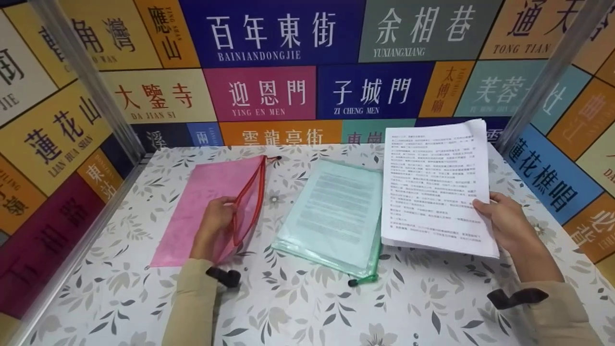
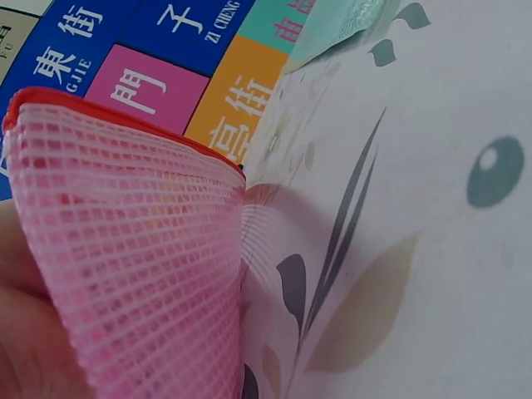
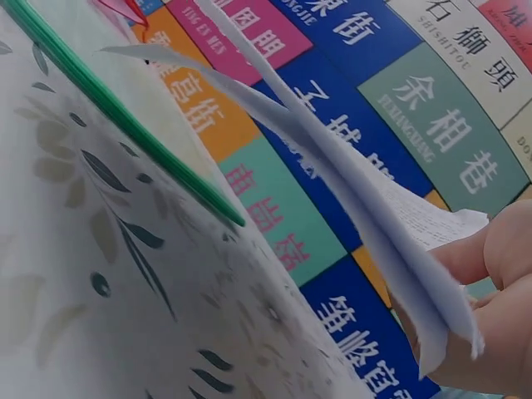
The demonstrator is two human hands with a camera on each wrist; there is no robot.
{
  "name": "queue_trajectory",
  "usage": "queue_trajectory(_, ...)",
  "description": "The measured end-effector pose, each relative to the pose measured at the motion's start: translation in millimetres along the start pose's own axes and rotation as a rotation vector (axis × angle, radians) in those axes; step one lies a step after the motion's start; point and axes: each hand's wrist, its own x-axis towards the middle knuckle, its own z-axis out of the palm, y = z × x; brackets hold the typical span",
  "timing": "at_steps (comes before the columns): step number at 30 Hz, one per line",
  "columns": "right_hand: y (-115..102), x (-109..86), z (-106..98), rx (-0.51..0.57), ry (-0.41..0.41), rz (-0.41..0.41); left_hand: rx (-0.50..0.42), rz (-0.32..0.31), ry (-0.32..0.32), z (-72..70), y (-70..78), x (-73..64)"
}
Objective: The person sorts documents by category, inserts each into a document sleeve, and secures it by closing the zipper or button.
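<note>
A pink mesh zip pouch [image 1: 192, 206] with a red zipper edge lies at the left of the table. My left hand [image 1: 218, 218] grips its upper layer near the zipper, and the mouth gapes apart there. In the left wrist view the lifted pink mesh [image 2: 141, 241] covers most of that hand. My right hand [image 1: 511, 221] holds a stack of printed paper sheets [image 1: 435, 187] by its right edge, thumb on top, raised off the table. Seen from the right wrist, the sheets [image 3: 349, 191] fan slightly apart beside the fingers [image 3: 474, 283].
Between the hands lies a green zip pouch [image 1: 326, 211] with printed pages inside, its right edge next to the raised sheets. The table [image 1: 288, 307] has a leaf-patterned cover. Printed sign panels [image 1: 259, 91] wall the back and both sides.
</note>
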Motion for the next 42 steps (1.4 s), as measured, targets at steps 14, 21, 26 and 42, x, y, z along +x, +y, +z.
queue_trajectory(14, 17, 18.2, 56, -0.084, -0.073, 0.047, 0.004, 0.036, 0.045, 0.3, 3.8, 1.3)
queue_trajectory(21, 15, 18.7, 75, -0.086, -0.127, 0.0, -0.02, 0.035, 0.055, 0.6, 0.8, 1.4)
queue_trajectory(26, 15, 20.4, 88, -0.116, -0.13, -0.024, -0.081, -0.022, 0.055, 2.8, 1.3, 1.2)
queue_trajectory(42, 16, 22.8, 139, -0.089, -0.229, 0.013, -0.159, -0.194, -0.005, 2.5, -1.0, 6.8)
